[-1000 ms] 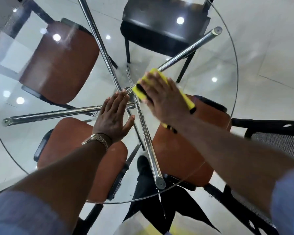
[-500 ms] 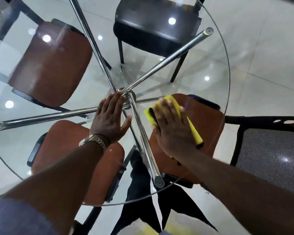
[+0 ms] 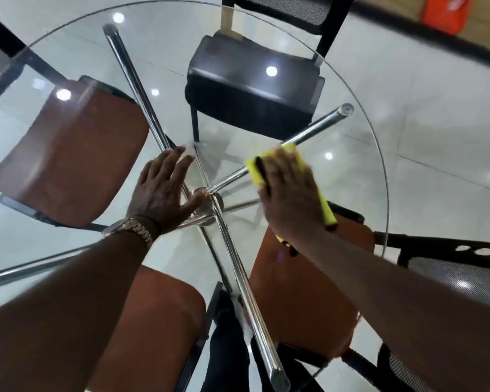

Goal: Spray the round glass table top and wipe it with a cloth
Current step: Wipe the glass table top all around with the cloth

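Pale glossy floor tiles (image 3: 450, 108) show through the round glass table top (image 3: 348, 176), which mirrors several ceiling lights as bright spots. Beneath the glass, chrome tubes (image 3: 317, 125) spread out from a central hub (image 3: 207, 205).

The left hand (image 3: 164, 190) lies palm down on the glass just left of the hub. Its fingers are straight and slightly spread, pointing away from the person, and the thumb reaches out toward the hub. It holds nothing. A metal-link wristwatch (image 3: 133, 229) sits on that wrist, its face turned out of sight. The forearm runs down to the lower left corner.

The right hand (image 3: 289, 199) rests palm down on a yellow cloth (image 3: 254, 172) and presses it flat against the glass right of the hub, over one chrome tube. The fingers are extended rather than curled round the cloth, though motion blur softens them. Yellow shows beyond the fingertips, at the thumb side and along the outer edge of the hand, where a dark trim runs. The right forearm crosses to the lower right.

Under the table stand a black chair (image 3: 252, 89) on the far side and three brown seats (image 3: 68, 154); a black mesh chair (image 3: 450, 278) sits at the right. An orange object (image 3: 444, 12) at the top right carries a white mark too blurred to read.
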Available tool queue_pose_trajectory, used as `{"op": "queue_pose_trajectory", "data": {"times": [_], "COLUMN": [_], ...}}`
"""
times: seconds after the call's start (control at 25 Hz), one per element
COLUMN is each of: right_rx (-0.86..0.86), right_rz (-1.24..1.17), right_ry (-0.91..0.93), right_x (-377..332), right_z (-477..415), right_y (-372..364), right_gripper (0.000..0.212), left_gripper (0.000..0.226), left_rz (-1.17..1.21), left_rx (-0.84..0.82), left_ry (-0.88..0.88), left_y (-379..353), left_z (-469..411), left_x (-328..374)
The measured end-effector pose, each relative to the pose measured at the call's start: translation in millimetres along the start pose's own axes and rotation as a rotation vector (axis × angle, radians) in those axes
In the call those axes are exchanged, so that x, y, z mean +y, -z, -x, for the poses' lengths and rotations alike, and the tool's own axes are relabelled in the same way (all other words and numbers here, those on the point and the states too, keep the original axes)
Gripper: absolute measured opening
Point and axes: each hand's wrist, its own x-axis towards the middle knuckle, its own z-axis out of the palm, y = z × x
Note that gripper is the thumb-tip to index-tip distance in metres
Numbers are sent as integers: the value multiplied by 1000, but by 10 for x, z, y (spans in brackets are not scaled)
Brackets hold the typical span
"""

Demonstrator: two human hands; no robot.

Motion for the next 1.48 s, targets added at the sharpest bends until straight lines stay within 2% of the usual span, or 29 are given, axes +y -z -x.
{"op": "queue_pose_trajectory", "data": {"times": [0.08,0.12,0.16,0.2,0.28,0.4,0.48,0.56,0.64,0.68,0.72,0.76,0.84,0.88,0.92,0.96,1.04,1.12,1.16,1.2,1.24,1.36,1.4,1.48], "right_rx": [-7,7,19,27,43,98,98,11,-49,-48,6,52,12,47,72,99,-5,-117,-148,-151,-121,-20,20,-14], "right_rz": [7,16,17,29,55,54,58,6,-1,-4,7,39,72,75,86,101,60,24,7,-7,-12,45,71,87], "right_ry": [270,280,198,36,-290,-490,-336,37,371,397,321,167,-178,-285,-302,-221,151,440,490,467,368,-103,-153,-75], "right_x": [27,185,400,632,1026,753,142,-390,-393,-218,62,369,705,624,387,35,-743,-1157,-1169,-1045,-799,-316,-389,-696], "right_z": [-902,-1382,-1730,-1912,-1834,-1227,-975,-1226,-1935,-2308,-2614,-2800,-2646,-2364,-2050,-1768,-1535,-1931,-2275,-2582,-2802,-2585,-2336,-1997], "right_y": [-156,-177,-181,-171,-100,18,-75,-167,-245,-270,-291,-269,-167,-118,-118,-150,-287,-373,-366,-362,-363,-306,-302,-370], "right_gripper": [56,55,55,57,62,62,61,61,59,57,54,55,64,65,64,63,64,65,63,59,57,68,70,68], "left_gripper": [74,74,75,76,78,79,79,78,78,78,78,77,77,77,77,76,70,63,63,65,67,69,70,73], "left_rz": [39,46,47,47,51,61,60,69,76,84,95,100,104,115,141,182,334,400,323,210,100,-31,-7,43], "left_rx": [37,32,26,29,14,-11,-27,-13,19,26,26,26,16,4,-1,14,112,228,245,236,222,215,197,137], "left_ry": [21,40,54,62,56,65,71,69,64,58,55,61,67,60,56,57,121,231,259,279,301,433,467,488], "left_y": [-35,-57,-54,-44,-45,-6,-6,-5,-28,-33,-37,-47,-31,-33,-35,-17,43,80,107,139,177,228,232,240], "left_z": [-17,-26,-25,-30,-44,-35,-42,-48,-37,-28,-32,-42,-39,-28,-23,-30,-27,-17,26,107,202,509,521,486], "left_x": [-71,-84,-86,-78,-66,-72,-60,-63,-79,-80,-82,-93,-104,-111,-111,-109,-170,-367,-560,-776,-996,-1500,-1560,-1565]}}
